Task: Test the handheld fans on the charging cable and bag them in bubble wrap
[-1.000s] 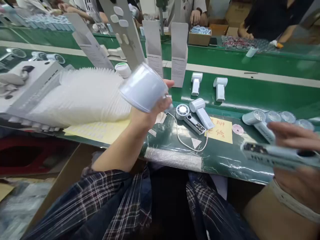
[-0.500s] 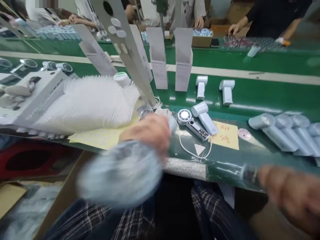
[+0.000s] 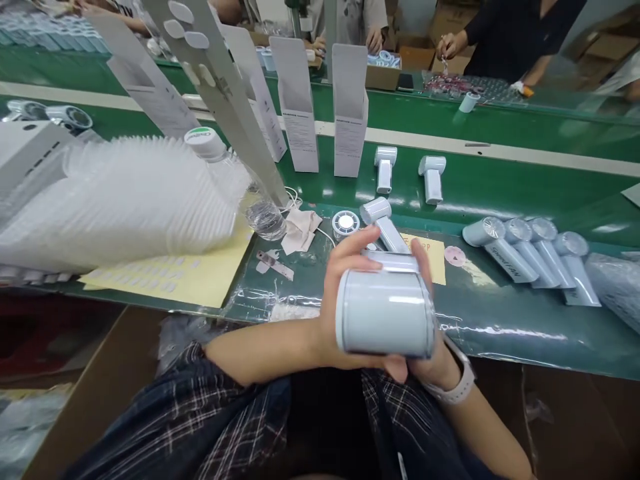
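Observation:
A light blue handheld fan [image 3: 387, 313] is held between my two hands above the near edge of the bench, its wide round head towards me. My left hand [image 3: 331, 307] wraps the left side, its fingers reaching over the top. My right hand [image 3: 436, 363], with a pale watch on the wrist, closes on the right side from below. Behind them an opened fan [image 3: 345, 223] with a round grille and another light blue fan [image 3: 383, 220] lie on the bench, partly hidden by my fingers.
Several light blue fans [image 3: 510, 257] lie in a row at right. A stack of white plastic trays [image 3: 150, 200], a bottle [image 3: 207, 143] and a metal post [image 3: 225, 100] stand at left. White boxes [image 3: 350, 133] and two fans [image 3: 433, 179] are on the green conveyor [image 3: 500, 187]. Co-workers sit opposite.
My right hand has come from the far right to the fan, and both hands now hold it at the middle. The small thing near my right hand no longer shows. The view has shifted.

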`<state>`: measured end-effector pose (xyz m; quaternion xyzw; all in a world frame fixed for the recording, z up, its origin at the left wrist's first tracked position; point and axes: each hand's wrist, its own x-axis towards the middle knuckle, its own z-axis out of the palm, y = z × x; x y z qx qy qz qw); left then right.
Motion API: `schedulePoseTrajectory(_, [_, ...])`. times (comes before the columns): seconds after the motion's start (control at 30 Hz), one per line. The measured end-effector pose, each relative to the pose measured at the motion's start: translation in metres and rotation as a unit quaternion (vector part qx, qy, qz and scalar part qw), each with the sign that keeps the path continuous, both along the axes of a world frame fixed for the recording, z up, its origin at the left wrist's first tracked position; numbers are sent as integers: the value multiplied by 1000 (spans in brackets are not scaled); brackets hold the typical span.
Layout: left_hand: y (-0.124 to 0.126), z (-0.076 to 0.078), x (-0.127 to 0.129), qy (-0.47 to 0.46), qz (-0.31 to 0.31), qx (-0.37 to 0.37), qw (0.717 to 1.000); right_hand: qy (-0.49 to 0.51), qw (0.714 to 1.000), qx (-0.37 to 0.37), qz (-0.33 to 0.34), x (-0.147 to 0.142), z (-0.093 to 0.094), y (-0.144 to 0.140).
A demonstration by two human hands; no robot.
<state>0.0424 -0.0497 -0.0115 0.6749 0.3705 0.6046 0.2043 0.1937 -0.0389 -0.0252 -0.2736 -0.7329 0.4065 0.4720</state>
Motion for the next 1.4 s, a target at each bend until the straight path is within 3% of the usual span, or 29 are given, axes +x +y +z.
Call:
schedulePoseTrajectory(0.07, [1, -8, 4, -63, 3, -12, 998, -38, 997, -16, 67, 8, 0, 9])
schedulePoseTrajectory(0.1, [4, -9, 1, -62, -21, -48, 997, -70, 996, -22, 47, 17, 0, 20])
schedulePoseTrajectory(0.17, [13, -7, -13, 25, -86, -142, 986, -159, 984, -13, -82, 43, -5, 51])
schedulePoseTrajectory(0.2, [18, -4, -24, 77, -91, -160, 980, -213, 961, 7, -179, 58, -9, 68])
schedulePoseTrajectory(0.27, [30, 0, -46, 169, -27, -112, 979, -323, 896, 40, -303, 85, -22, 100])
schedulePoseTrajectory(0.37, [46, -4, -70, 219, 124, -10, 968, -453, 814, 87, -354, 106, -42, 123])
schedulePoseTrajectory(0.47, [51, -18, -73, 234, 133, -33, 963, -495, 770, 160, -368, 111, -48, 123])
schedulePoseTrajectory(0.53, [47, -24, -68, 255, 101, -37, 961, -506, 767, 172, -354, 116, -41, 127])
schedulePoseTrajectory(0.6, [42, -25, -63, 263, 93, -15, 960, -499, 783, 144, -342, 124, -23, 145])
schedulePoseTrajectory(0.73, [39, -21, -59, 252, 98, 32, 962, -476, 818, 3, -324, 123, 24, 231])
schedulePoseTrajectory(0.77, [39, -21, -59, 252, 98, 41, 962, -492, 822, -59, -281, 114, 32, 256])
schedulePoseTrajectory(0.83, [42, -23, -59, 256, 100, 41, 961, -514, 822, -115, -215, 89, 39, 301])
schedulePoseTrajectory(0.97, [47, -28, -60, 267, 107, 25, 957, -549, 802, -150, -183, 20, 22, 347])
schedulePoseTrajectory(1.07, [49, -30, -60, 264, 109, 30, 958, -544, 805, -128, -197, -29, 4, 351])
schedulePoseTrajectory(1.17, [50, -32, -61, 249, 99, 22, 963, -535, 808, -105, -222, -52, 7, 343])
schedulePoseTrajectory(1.3, [54, -30, -63, 122, 35, -62, 990, -519, 805, -99, -270, -23, 50, 311])
schedulePoseTrajectory(1.37, [56, -28, -63, -11, -47, -144, 988, -502, 810, -85, -291, 1, 70, 274])
schedulePoseTrajectory(1.4, [57, -28, -62, -88, -104, -188, 973, -492, 815, -78, -295, 10, 76, 248])
